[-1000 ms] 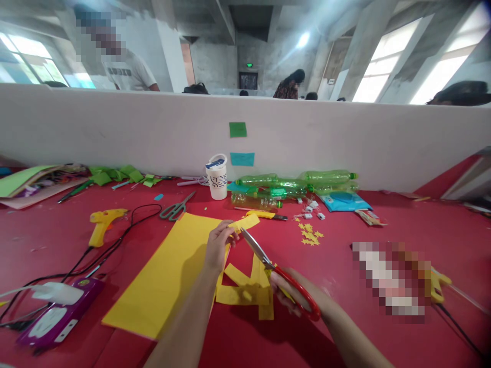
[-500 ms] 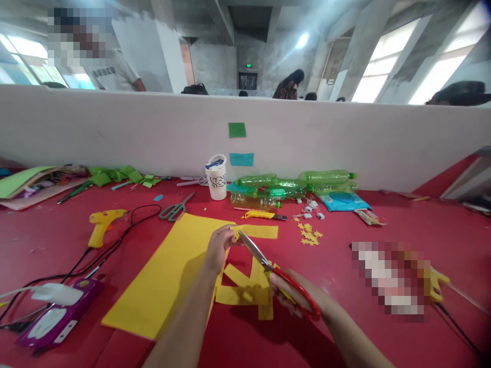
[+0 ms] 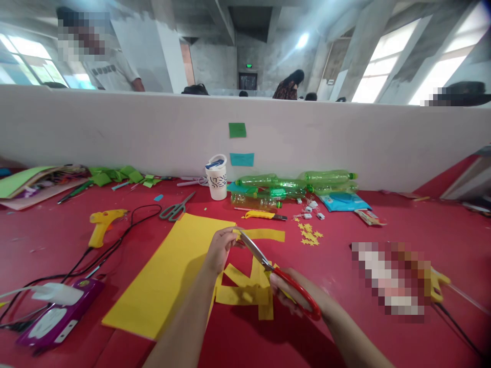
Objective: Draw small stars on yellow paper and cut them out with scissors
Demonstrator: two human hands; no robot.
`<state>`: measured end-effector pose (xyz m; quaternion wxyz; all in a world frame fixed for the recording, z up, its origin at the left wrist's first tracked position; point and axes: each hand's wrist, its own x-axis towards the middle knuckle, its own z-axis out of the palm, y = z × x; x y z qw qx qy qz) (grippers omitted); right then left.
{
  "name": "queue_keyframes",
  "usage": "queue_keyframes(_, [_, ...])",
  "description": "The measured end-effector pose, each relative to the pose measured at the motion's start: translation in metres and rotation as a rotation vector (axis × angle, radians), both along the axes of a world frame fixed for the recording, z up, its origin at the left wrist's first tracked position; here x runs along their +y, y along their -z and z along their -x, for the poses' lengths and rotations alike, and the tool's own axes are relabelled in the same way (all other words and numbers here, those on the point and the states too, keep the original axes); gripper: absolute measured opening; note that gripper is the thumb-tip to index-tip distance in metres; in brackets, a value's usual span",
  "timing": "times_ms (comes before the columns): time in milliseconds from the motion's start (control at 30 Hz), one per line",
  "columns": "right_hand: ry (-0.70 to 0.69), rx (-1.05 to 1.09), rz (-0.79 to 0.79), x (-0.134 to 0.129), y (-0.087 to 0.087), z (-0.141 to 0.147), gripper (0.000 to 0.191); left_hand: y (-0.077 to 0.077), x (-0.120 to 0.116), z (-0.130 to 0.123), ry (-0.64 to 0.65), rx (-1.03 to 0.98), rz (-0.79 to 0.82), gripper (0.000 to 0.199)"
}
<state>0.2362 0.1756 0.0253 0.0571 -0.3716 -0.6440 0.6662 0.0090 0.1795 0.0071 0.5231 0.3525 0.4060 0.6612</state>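
Yellow paper, a large sheet (image 3: 164,276), lies on the red table (image 3: 345,337). Over its right edge is the left hand (image 3: 219,251), fingertips pinched together on the left end of a strip (image 3: 266,234), which reaches out to the right of the sheet's far right corner. Right of the sheet, the right hand (image 3: 288,290) has its fingers wrapped round the red handles of the scissors (image 3: 303,294); their blades slant back toward the sheet, tips at the strip just beside the left fingertips. Whether the blades have paper between them I cannot tell.

Loose strips (image 3: 242,295) overlap one another close to the sheet's right edge. Farther right of the sheet sits a small pile of stars (image 3: 310,235). Beyond its far right corner lies a cutter (image 3: 261,215), then green bottles (image 3: 256,180). A cup (image 3: 218,181) stands beyond the sheet's far edge, and grey scissors (image 3: 175,210) lie near its far left corner. Left of the sheet are a glue gun (image 3: 99,227) and a purple power strip (image 3: 74,316).
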Motion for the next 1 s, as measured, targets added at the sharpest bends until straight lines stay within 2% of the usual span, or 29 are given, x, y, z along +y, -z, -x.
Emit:
queue_keyframes(233, [0.011, -0.008, 0.003, -0.0011, -0.0010, 0.0003, 0.046, -0.0046, -0.0021, -0.0005, 0.038, -0.001, 0.003, 0.028])
queue_keyframes(500, [0.015, 0.002, 0.020, -0.0007, -0.0007, 0.0009, 0.045, -0.0023, -0.0018, 0.0010, 0.052, 0.018, 0.015, 0.024])
queue_keyframes(667, [0.024, -0.017, 0.013, -0.0002, -0.0004, 0.0004, 0.045, -0.0029, -0.0025, 0.0009, 0.040, 0.009, 0.018, 0.009])
queue_keyframes(1000, [0.108, -0.010, -0.035, -0.0025, 0.0001, 0.0075, 0.044, -0.0075, -0.0017, -0.0058, 0.034, 0.104, 0.000, 0.011])
